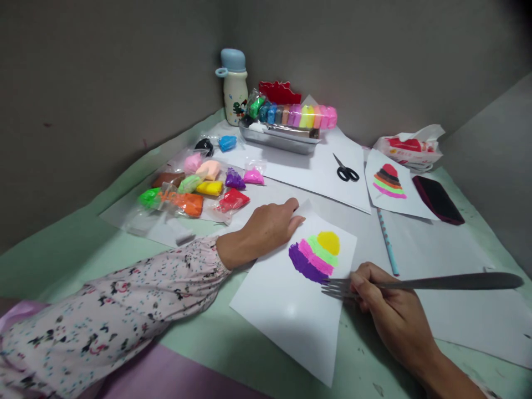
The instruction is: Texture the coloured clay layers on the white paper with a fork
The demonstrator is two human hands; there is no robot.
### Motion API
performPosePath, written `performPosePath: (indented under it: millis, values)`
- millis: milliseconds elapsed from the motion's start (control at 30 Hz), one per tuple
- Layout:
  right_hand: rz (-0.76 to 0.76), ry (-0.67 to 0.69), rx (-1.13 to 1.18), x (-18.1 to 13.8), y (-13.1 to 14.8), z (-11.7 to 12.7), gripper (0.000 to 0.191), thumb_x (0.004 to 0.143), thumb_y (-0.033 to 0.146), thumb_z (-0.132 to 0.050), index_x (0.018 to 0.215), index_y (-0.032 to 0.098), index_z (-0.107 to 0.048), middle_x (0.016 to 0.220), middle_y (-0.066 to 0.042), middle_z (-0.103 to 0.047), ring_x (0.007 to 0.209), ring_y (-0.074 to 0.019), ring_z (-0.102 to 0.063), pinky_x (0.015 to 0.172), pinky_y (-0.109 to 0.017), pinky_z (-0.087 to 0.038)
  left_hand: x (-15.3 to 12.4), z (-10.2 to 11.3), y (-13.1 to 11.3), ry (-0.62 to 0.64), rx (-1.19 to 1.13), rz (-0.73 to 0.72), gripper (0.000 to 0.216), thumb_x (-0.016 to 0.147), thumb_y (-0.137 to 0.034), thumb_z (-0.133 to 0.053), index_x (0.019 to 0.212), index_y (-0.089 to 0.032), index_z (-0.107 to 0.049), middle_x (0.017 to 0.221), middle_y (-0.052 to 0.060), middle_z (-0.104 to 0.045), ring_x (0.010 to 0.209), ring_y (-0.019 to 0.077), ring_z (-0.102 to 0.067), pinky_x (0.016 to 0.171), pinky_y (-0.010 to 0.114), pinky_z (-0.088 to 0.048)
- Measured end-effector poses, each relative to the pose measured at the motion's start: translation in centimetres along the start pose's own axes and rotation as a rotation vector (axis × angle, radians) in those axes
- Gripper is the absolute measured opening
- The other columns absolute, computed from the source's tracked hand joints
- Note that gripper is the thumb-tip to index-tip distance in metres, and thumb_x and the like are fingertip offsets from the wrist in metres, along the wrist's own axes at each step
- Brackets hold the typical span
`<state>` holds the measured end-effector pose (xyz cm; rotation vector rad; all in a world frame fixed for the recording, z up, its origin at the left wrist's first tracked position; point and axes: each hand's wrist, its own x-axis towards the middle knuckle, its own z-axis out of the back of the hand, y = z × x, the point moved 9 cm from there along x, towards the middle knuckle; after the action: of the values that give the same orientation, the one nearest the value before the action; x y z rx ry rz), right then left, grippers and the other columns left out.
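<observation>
A white sheet of paper point(286, 327) lies tilted on the table with a banded clay shape point(313, 260) in purple, pink, light green and yellow on it. My right hand point(386, 305) is closed around a metal fork point(453, 281) near its neck. The fork's tines touch or hover just over the lower edge of the purple band; I cannot tell which. At the sheet's upper left edge, my left hand point(266, 224) has its thumb and curled fingers on the paper. Left of that hand, clear bags hold soft clay, among them red clay point(233, 200) and orange clay point(191, 204).
Scissors point(346, 169) lie on white paper behind. A second sheet with a similar clay picture point(389, 182), a phone point(438, 199), a dotted pencil point(388, 244) and a tissue pack point(409, 148) are at right. A metal tray point(278, 139) and a bottle point(235, 88) stand at the back.
</observation>
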<state>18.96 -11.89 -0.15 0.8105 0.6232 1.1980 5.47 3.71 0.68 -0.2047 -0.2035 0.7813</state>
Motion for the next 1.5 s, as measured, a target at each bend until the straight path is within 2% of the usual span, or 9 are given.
performPosePath:
  millis: [233,400,733,1500]
  values:
    - [-0.003,-0.022,0.030,0.0,0.1,0.4,0.038,0.093,0.040,-0.045,0.061,0.022,-0.045,0.057,0.003,-0.042,0.054,-0.0131,-0.041,0.051,-0.026,-0.031,0.0,0.2,-0.1,0.011,-0.002,0.010,0.032,0.093,-0.042,-0.036,0.110,-0.018,-0.049,0.081,0.009,-0.069,0.071,0.0247,-0.065,0.058,0.032,-0.042]
    - [0.058,0.046,0.022,0.2,1.3,-0.8,0.035,0.094,0.039,-0.044,0.066,0.021,-0.051,0.061,0.002,-0.048,0.059,-0.0137,-0.046,0.056,-0.026,-0.034,0.1,0.3,-0.4,0.006,0.009,0.003,0.032,0.093,-0.042,-0.036,0.109,-0.017,-0.049,0.080,0.010,-0.069,0.071,0.0248,-0.065,0.058,0.032,-0.041]
    - [0.082,0.113,0.017,0.5,2.2,-2.3,0.032,0.095,0.038,-0.043,0.069,0.021,-0.050,0.063,0.002,-0.045,0.061,-0.0138,-0.044,0.058,-0.027,-0.034,0.2,0.4,-0.6,0.013,0.008,0.011,0.033,0.093,-0.043,-0.036,0.110,-0.018,-0.049,0.081,0.009,-0.070,0.072,0.0250,-0.065,0.058,0.032,-0.042]
    - [0.083,0.041,-0.032,-0.1,1.2,-0.6,0.035,0.093,0.038,-0.044,0.062,0.021,-0.047,0.057,0.002,-0.043,0.054,-0.0130,-0.043,0.051,-0.025,-0.033,0.1,0.3,-0.3,0.018,0.001,0.010,0.032,0.093,-0.043,-0.037,0.108,-0.017,-0.049,0.081,0.009,-0.070,0.071,0.0247,-0.065,0.057,0.031,-0.040]
